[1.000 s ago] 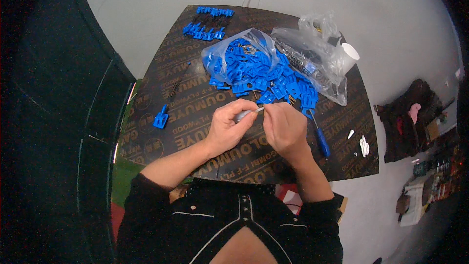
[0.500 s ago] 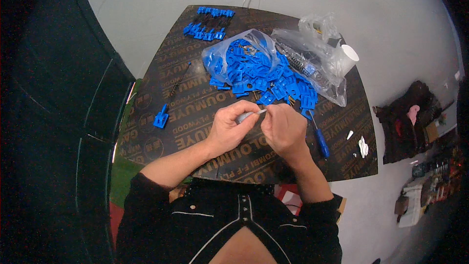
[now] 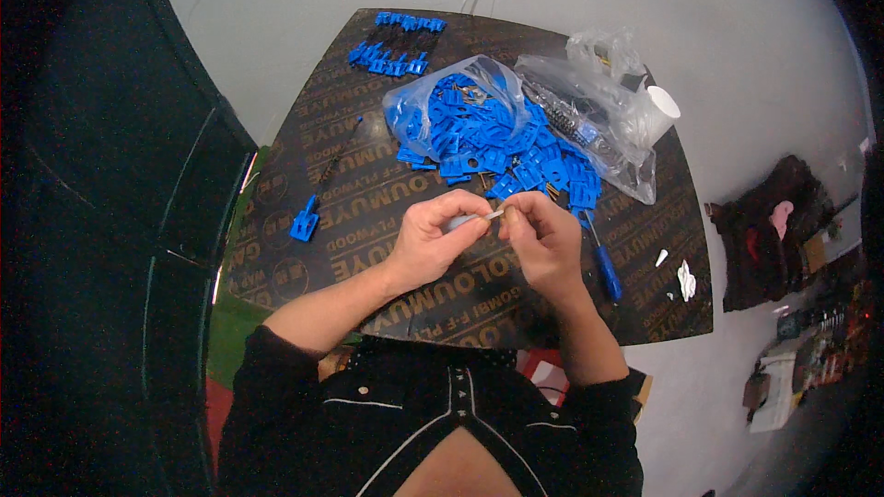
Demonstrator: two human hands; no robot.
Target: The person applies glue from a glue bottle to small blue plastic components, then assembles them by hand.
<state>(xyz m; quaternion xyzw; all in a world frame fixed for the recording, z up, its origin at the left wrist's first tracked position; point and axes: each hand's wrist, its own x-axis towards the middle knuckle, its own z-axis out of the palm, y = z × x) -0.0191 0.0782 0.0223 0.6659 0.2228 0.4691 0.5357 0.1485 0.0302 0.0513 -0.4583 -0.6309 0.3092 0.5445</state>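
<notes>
My left hand (image 3: 436, 237) is closed on a slim whitish piece (image 3: 494, 215), whose kind I cannot make out. A paler part of it shows inside the curl of my fingers. Facing it, my right hand (image 3: 543, 235) pinches at the piece's tip, thumb and forefinger together. Just beyond both hands spreads a heap of blue plastic parts (image 3: 479, 138), partly inside a clear plastic bag (image 3: 405, 120), with some brass-coloured screws among them. A screwdriver with a blue handle (image 3: 608, 272) lies to the right of my right hand.
At left lies a blue part with a dark rod (image 3: 305, 221). Several similar assemblies (image 3: 396, 44) are lined up at the far left. Clear bags (image 3: 626, 156) and a white cup (image 3: 661, 103) stand at the far right. White scraps (image 3: 686, 281) lie near the right table edge.
My right hand has turned and its fingers have opened out slightly, showing more of the thumb at the whitish piece's tip. My left hand has stayed nearly in place.
</notes>
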